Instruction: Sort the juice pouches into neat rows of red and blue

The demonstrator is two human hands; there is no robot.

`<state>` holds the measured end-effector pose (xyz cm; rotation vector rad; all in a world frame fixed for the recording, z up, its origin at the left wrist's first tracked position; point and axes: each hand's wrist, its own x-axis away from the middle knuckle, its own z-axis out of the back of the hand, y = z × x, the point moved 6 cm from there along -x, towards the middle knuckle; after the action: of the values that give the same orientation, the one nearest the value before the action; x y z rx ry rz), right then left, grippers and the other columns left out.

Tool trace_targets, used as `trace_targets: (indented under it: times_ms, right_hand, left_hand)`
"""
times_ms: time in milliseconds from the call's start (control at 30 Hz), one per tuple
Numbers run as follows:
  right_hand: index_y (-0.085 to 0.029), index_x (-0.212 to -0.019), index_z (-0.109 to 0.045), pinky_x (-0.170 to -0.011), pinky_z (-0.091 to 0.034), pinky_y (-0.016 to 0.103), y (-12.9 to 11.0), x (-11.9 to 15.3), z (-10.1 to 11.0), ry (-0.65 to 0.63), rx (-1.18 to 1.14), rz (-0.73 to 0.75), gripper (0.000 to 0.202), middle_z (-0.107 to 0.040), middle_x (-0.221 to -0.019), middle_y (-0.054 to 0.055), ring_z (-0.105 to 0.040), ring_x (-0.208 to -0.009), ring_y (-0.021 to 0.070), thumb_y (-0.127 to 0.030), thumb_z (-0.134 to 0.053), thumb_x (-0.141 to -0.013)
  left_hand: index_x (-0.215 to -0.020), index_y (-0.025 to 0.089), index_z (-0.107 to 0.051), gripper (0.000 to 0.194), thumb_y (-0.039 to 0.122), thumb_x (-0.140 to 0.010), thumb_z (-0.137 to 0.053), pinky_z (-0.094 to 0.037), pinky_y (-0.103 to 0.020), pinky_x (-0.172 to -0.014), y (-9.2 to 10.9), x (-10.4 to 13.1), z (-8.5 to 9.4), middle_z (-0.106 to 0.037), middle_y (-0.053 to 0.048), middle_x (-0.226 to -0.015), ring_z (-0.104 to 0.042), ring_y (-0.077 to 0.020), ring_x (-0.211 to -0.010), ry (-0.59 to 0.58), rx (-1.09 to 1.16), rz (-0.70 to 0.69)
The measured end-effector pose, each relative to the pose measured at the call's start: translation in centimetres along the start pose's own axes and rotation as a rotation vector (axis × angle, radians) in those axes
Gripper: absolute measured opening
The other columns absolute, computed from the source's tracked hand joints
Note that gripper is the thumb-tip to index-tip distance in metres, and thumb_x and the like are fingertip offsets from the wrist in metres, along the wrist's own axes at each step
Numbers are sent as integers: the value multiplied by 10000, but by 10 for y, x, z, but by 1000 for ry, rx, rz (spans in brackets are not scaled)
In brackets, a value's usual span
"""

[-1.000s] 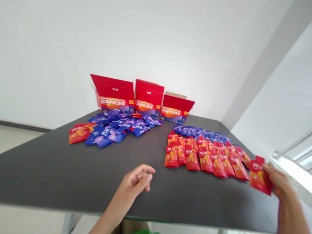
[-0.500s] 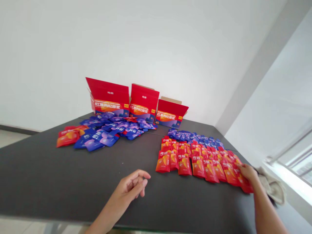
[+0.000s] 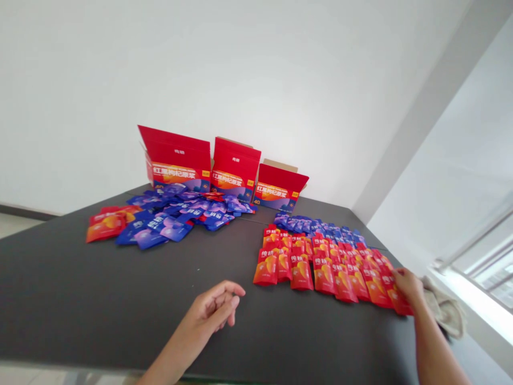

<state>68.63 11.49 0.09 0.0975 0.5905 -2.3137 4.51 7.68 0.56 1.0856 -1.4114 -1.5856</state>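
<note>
My left hand (image 3: 218, 307) hovers over the dark table with its fingers loosely curled and apart, holding nothing. At the right end of the rows of red pouches (image 3: 323, 275), my right hand (image 3: 409, 286) has its fingertips on the top of the last red pouch (image 3: 398, 300). Its fingers are pressed together there. Behind the red rows lie rows of blue pouches (image 3: 332, 230), partly overlapping. A loose heap of blue pouches (image 3: 192, 208) is at the left, with several red pouches (image 3: 106, 224) at its left edge.
Three open red boxes stand along the back by the wall: a left box (image 3: 178, 160), a middle box (image 3: 235, 168) and a right box (image 3: 278, 187). A grey cloth (image 3: 444, 310) lies at the right edge of the black table (image 3: 120, 299), near my right forearm.
The last red pouch has shifted slightly left toward its neighbour, with my right hand still at its top. The view has moved slightly; my left hand keeps its pose.
</note>
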Motion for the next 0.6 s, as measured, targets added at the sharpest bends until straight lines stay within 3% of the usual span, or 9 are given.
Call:
trace_targets:
  times_ms: [200, 433, 533, 600]
  right_hand:
    - [-150, -803, -736, -617, -476, 356, -21, 12, 7, 15, -37, 47, 299, -736, -736, 142, -692, -744, 310, -310, -492, -740]
    - [-124, -928, -705, -652, -453, 370, -59, 35, 45, 129, -92, 164, 404, -729, -843, 177, -661, -803, 312, -379, -430, -777]
    - [-167, -974, -673, -685, -457, 341, -103, 88, 58, 120, -162, 279, 401, -726, -876, 117, -651, -808, 267, -444, -427, -822]
    - [-179, -964, -653, -698, -458, 322, -152, 150, 58, -63, -313, 494, 368, -718, -873, 91, -644, -809, 245, -470, -459, -848]
  left_hand:
    - [-988, 196, -602, 363, 541, -884, -552, -276, -224, -490, 3, 0, -3, -549, 36, -585, -385, -111, -515, 5, -12, 9]
    - [-983, 200, -620, 372, 548, -882, -536, -295, -226, -495, 14, 1, 4, -531, 34, -601, -410, -120, -534, 36, -30, -15]
    - [-1014, 210, -618, 326, 504, -897, -537, -323, -230, -512, 14, 1, 12, -559, 21, -661, -440, -127, -567, 71, -51, -23]
    - [-1022, 212, -619, 299, 474, -897, -548, -346, -234, -532, 15, 0, 16, -573, 14, -696, -466, -135, -598, 95, -70, -29]
